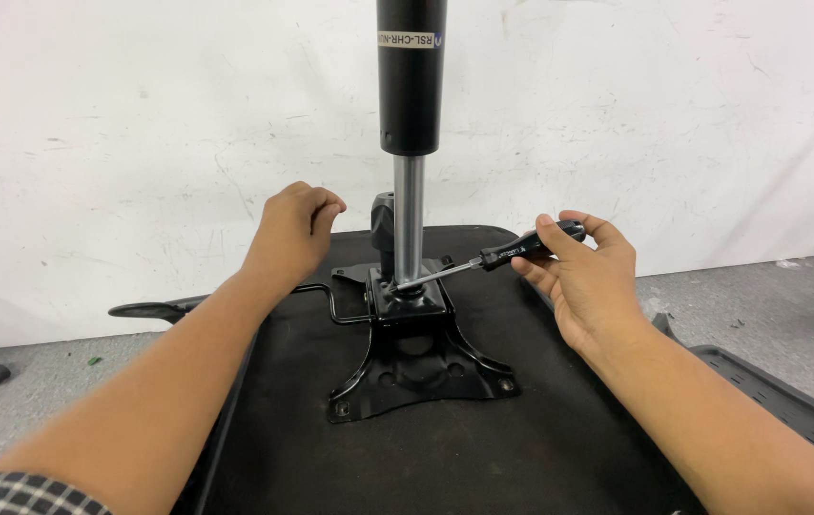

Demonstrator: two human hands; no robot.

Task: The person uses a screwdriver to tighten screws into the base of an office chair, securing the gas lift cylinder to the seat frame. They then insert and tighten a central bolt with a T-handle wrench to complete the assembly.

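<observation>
One label shows in front of me: a narrow white strip label [410, 40] wrapped round the black cylinder [411, 76] that stands upright at the top centre, against the white wall. The strip runs level across the cylinder's upper part, just below the top edge of the view, and follows its curve. It carries a single line of small dark print, with a small blue mark at its right end. The shaft of the screwdriver [483, 262] in my right hand [586, 277] bears faint pale print, too small to make out.
</observation>
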